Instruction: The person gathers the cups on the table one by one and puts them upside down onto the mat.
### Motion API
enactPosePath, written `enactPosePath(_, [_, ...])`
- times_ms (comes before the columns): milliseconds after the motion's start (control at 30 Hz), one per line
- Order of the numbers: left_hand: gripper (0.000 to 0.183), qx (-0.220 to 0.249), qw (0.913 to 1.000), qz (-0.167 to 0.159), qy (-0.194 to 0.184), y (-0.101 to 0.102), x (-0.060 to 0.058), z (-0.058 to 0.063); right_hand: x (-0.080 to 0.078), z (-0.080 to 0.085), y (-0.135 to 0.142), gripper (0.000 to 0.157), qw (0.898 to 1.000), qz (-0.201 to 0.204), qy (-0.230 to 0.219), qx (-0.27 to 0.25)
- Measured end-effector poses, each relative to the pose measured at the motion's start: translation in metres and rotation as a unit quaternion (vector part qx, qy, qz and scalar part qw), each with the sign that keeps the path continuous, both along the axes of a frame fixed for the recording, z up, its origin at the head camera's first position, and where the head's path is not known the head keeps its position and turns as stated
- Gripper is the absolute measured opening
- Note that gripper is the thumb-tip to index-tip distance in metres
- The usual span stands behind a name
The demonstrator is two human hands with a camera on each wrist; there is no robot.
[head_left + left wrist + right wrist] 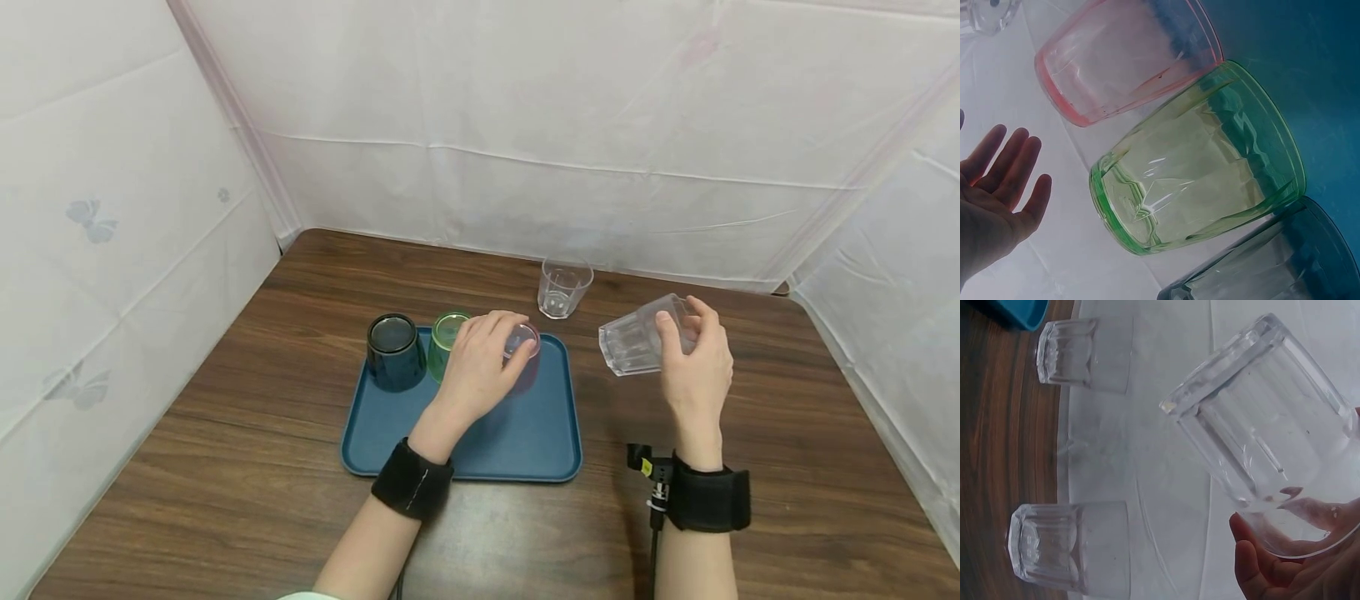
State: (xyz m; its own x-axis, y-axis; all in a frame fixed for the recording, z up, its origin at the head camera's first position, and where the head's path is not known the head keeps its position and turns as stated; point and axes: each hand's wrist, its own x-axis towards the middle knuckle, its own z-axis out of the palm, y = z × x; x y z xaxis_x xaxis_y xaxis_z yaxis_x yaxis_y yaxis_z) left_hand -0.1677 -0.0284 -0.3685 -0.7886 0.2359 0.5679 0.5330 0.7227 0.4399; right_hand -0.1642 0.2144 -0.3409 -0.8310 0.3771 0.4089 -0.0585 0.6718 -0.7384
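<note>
My right hand [699, 362] grips a clear glass [633, 340] near its rim, above the table. This glass is tilted nearly onto its side, its thick base pointing left. My left hand [476, 362] hovers over the blue tray [517, 446] with loosely spread fingers. In the left wrist view that hand [1000, 194] is apart from the glasses. A pink glass [1129, 62], a green glass [1197, 162] and a dark blue-grey glass [395, 358] stand upside down in a row along the tray's far side. Part of the green and pink glasses is hidden by my left hand in the head view.
Behind the tray's right corner an upright clear glass [564, 290] stands on the wooden table [247, 400]. The right wrist view shows another upright clear glass [1066, 547] on the table. Pale sheeting [487, 100] walls the back and sides.
</note>
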Motion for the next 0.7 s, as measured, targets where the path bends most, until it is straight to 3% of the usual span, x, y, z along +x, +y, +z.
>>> enactPosePath(267, [0.035,0.016,0.9998,-0.005,0.005,0.0,0.001,0.002,0.004,0.001,-0.01,0.05,0.998,0.062,0.021,0.004])
enactPosePath(700, [0.042,0.037,0.9991,-0.019,-0.002,0.0,0.005,0.006,0.008,0.0,-0.032,0.047,0.992,0.128,0.019,0.013])
